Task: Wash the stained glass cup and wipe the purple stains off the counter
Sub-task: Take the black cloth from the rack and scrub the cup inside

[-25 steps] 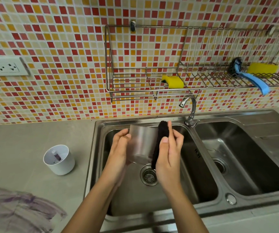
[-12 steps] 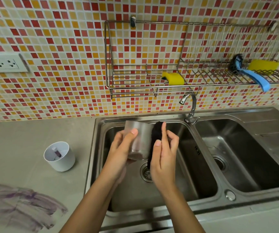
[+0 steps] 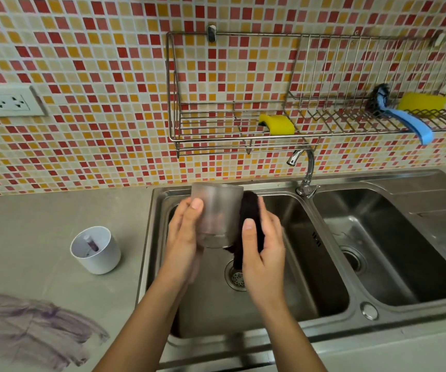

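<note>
So the cup (image 3: 216, 214) is mid-frame over the left sink (image 3: 283, 304), upright with the rim up, long axis roughly vertical. Left hand (image 3: 184, 237) wraps its left wall, thumb on the front. Right hand (image 3: 263, 248) clamps a dark cloth (image 3: 248, 224) flat against the cup's right side, so the scrubbing side is directly left of that palm. I'd guess the rub runs up and down along the wall. The purple stain (image 3: 36, 326) sits lower left on the counter (image 3: 28, 224), well apart, left hand nearer.
</note>
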Available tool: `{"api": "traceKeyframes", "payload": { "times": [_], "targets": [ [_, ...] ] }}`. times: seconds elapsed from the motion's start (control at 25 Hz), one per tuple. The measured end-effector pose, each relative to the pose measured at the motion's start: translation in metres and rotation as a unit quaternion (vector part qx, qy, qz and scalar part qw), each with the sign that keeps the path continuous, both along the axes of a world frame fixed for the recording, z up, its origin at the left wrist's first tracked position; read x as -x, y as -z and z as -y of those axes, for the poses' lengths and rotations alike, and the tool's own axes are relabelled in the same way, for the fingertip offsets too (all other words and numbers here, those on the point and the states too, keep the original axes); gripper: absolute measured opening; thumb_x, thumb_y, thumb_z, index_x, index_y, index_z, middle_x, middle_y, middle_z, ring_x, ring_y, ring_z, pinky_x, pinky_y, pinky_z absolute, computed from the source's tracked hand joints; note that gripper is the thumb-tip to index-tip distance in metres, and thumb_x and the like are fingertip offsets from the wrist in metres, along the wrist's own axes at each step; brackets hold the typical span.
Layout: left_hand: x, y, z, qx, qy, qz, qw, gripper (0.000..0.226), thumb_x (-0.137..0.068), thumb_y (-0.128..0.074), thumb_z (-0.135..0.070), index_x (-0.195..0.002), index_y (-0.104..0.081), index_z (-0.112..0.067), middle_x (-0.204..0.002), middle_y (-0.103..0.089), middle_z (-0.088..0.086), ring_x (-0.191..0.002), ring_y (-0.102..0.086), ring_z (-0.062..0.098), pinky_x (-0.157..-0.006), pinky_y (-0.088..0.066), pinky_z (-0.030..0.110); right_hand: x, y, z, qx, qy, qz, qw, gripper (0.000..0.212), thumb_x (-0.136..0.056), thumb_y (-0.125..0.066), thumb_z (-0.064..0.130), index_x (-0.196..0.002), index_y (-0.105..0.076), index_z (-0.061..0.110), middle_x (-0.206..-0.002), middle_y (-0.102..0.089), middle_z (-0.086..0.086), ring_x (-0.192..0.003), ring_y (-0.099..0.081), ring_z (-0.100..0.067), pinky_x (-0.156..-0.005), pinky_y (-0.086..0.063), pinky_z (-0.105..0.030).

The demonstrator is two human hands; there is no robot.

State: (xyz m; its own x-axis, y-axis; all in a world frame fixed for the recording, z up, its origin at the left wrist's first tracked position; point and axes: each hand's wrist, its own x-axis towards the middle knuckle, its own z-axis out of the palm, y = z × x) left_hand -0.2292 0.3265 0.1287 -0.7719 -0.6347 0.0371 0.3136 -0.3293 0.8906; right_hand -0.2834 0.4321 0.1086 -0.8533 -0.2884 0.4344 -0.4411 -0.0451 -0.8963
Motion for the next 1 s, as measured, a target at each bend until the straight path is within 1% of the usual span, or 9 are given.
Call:
{"api": "traceKeyframes", "payload": {
  "times": [0.2, 0.32, 0.4, 0.52, 0.68, 0.8, 0.88, 0.92, 1.0],
  "targets": [
    [0.000, 0.005, -0.006, 0.042, -0.003, 0.067, 0.997, 0.048, -0.080, -0.061, -0.041, -0.117, -0.053, -0.013, -0.120, -0.062, 0.014, -0.102, -0.063, 0.018, -0.078, -0.054, 0.030, 0.007, -0.008, -0.004, 0.026, -0.003, 0.013, 1.000, 0.045, -0.091, -0.048, 0.023, -0.136, -0.042, 0.019, -0.114, -0.049, 0.011, -0.105, -0.050, 0.012, -0.087, -0.035, -0.001],
    [-0.001, 0.008, -0.006, 0.095, 0.022, 0.077, 0.992, 0.060, -0.067, -0.067, -0.050, -0.118, -0.049, -0.024, -0.118, -0.063, 0.002, -0.104, -0.062, 0.010, -0.087, -0.051, 0.031, 0.003, -0.010, -0.004, 0.012, -0.020, 0.004, 1.000, 0.045, -0.091, -0.048, 0.024, -0.135, -0.041, 0.021, -0.113, -0.048, 0.007, -0.105, -0.050, 0.010, -0.088, -0.035, -0.001],
    [-0.003, 0.010, -0.008, 0.089, 0.049, 0.067, 0.993, 0.059, -0.068, -0.072, -0.044, -0.121, -0.051, -0.028, -0.117, -0.066, -0.003, -0.109, -0.062, 0.014, -0.094, -0.049, 0.037, 0.007, -0.009, -0.005, 0.012, -0.021, 0.010, 1.000, 0.043, -0.093, -0.048, 0.023, -0.135, -0.045, 0.016, -0.113, -0.049, 0.003, -0.104, -0.050, 0.010, -0.088, -0.035, -0.002],
    [-0.003, 0.006, -0.009, 0.052, 0.093, 0.021, 0.994, 0.052, -0.079, -0.061, -0.038, -0.124, -0.055, -0.014, -0.116, -0.067, 0.005, -0.108, -0.063, 0.021, -0.090, -0.053, 0.035, 0.014, -0.010, -0.007, 0.015, -0.021, 0.021, 0.999, 0.039, -0.095, -0.046, 0.016, -0.134, -0.048, 0.008, -0.114, -0.051, -0.005, -0.104, -0.051, 0.011, -0.087, -0.036, -0.002],
    [-0.002, -0.004, 0.003, -0.017, 0.037, 0.050, 0.998, 0.064, -0.081, -0.055, -0.053, -0.127, -0.050, -0.008, -0.121, -0.063, 0.016, -0.104, -0.064, 0.026, -0.079, -0.055, 0.035, 0.000, -0.009, -0.004, 0.015, -0.030, 0.011, 0.999, 0.044, -0.093, -0.046, 0.024, -0.136, -0.044, 0.014, -0.114, -0.051, 0.003, -0.105, -0.053, 0.004, -0.089, -0.040, -0.008],
    [-0.003, -0.002, 0.001, 0.065, 0.053, 0.103, 0.991, 0.055, -0.080, -0.054, -0.059, -0.120, -0.058, -0.021, -0.121, -0.064, 0.004, -0.110, -0.061, 0.017, -0.092, -0.049, 0.038, 0.004, -0.007, -0.003, 0.014, -0.027, 0.014, 0.999, 0.045, -0.092, -0.047, 0.024, -0.136, -0.044, 0.014, -0.113, -0.050, 0.005, -0.104, -0.052, 0.008, -0.087, -0.037, -0.004],
    [-0.005, 0.003, -0.007, 0.131, 0.019, 0.126, 0.983, 0.053, -0.072, -0.069, -0.057, -0.116, -0.058, -0.028, -0.116, -0.064, -0.009, -0.108, -0.060, 0.005, -0.092, -0.046, 0.029, 0.007, -0.008, -0.003, 0.006, -0.022, 0.006, 1.000, 0.045, -0.092, -0.046, 0.021, -0.135, -0.044, 0.010, -0.111, -0.050, 0.001, -0.103, -0.050, 0.012, -0.087, -0.035, -0.002],
    [-0.005, 0.005, -0.011, 0.134, -0.007, 0.122, 0.984, 0.057, -0.067, -0.075, -0.054, -0.114, -0.057, -0.028, -0.112, -0.066, -0.011, -0.105, -0.061, 0.003, -0.088, -0.046, 0.025, 0.008, -0.007, -0.004, -0.001, -0.018, 0.002, 1.000, 0.045, -0.092, -0.046, 0.020, -0.135, -0.044, 0.009, -0.111, -0.050, 0.000, -0.103, -0.050, 0.012, -0.087, -0.035, -0.002],
    [-0.003, 0.009, -0.015, 0.095, -0.028, 0.108, 0.989, 0.055, -0.068, -0.076, -0.049, -0.111, -0.053, -0.024, -0.108, -0.067, -0.005, -0.102, -0.064, 0.012, -0.086, -0.049, 0.031, 0.010, -0.006, -0.005, 0.000, -0.014, 0.011, 1.000, 0.044, -0.092, -0.045, 0.020, -0.135, -0.046, 0.009, -0.112, -0.051, -0.002, -0.103, -0.051, 0.011, -0.086, -0.035, -0.002]
  ]
}}
